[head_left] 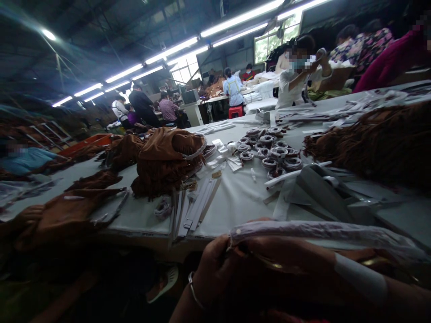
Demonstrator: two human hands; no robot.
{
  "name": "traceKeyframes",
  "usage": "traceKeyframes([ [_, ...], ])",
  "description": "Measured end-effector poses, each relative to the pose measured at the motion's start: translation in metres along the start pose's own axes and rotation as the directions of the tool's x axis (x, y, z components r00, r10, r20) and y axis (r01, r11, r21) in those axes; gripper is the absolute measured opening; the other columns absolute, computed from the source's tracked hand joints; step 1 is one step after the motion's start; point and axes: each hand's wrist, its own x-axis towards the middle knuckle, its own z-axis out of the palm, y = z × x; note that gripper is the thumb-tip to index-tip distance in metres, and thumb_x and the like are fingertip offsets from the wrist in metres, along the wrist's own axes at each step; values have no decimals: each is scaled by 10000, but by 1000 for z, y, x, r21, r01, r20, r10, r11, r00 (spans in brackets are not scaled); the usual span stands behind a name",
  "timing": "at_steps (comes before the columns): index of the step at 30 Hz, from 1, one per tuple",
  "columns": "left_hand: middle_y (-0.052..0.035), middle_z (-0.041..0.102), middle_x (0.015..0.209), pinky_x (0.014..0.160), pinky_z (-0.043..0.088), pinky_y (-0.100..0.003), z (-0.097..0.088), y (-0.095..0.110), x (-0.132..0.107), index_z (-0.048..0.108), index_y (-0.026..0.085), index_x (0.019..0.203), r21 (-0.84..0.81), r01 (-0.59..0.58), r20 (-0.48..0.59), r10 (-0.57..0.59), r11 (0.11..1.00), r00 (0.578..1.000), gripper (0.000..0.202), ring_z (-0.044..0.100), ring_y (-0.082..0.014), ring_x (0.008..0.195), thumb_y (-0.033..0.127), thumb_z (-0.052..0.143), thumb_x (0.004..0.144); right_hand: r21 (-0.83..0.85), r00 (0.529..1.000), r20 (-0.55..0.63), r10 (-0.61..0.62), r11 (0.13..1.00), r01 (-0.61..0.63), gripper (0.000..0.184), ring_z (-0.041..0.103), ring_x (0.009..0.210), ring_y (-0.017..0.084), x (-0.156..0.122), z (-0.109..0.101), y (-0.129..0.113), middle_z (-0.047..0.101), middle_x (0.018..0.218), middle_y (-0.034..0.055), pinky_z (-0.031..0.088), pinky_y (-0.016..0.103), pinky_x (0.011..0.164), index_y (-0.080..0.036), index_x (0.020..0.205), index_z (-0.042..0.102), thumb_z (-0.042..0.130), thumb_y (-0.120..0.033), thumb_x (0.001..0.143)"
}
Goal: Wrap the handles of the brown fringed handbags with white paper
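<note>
Close to me, below the table's front edge, my left hand (218, 262) pinches the near end of a long strap (313, 229) wrapped in clear plastic. My right hand (286, 253) meets it there, its fingers closed around the same end and partly hidden behind the wrap. From that end the strap runs off to the right, above my right forearm. Under the hands is a brown item (362, 255) with gold-coloured metal glints; it is too dark to make out its shape. A bracelet circles my left wrist, and a pale patch covers part of my right forearm.
The white table (239, 197) bears coiled wrapped straps (269, 150), flat white strips (202, 202), a stack of brown bags (171, 152) and a brown fringed pile (373, 143). At the left, another person's hand (32, 213) rests on a brown bag (72, 208). Several people work farther back.
</note>
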Motion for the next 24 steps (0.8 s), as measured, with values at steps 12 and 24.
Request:
traceKeyframes([
  [12,-65,733,1041,860,504,-327,10,4,4,682,169,1163,-177,92,-42,-101,980,994,330,658,-240,949,277,621,856,-533,954,-288,-79,841,-92,160,642,800,230,5,15,13,713,905,79,503,365,754,-186,910,687,555,-174,820],
  [24,-50,664,880,786,488,-293,18,-5,-4,656,160,965,-158,75,-88,-90,985,992,247,595,-201,834,391,569,946,-381,957,-282,-71,924,-44,209,663,966,214,-12,17,6,746,1050,65,498,330,891,-208,1019,746,595,-299,908],
])
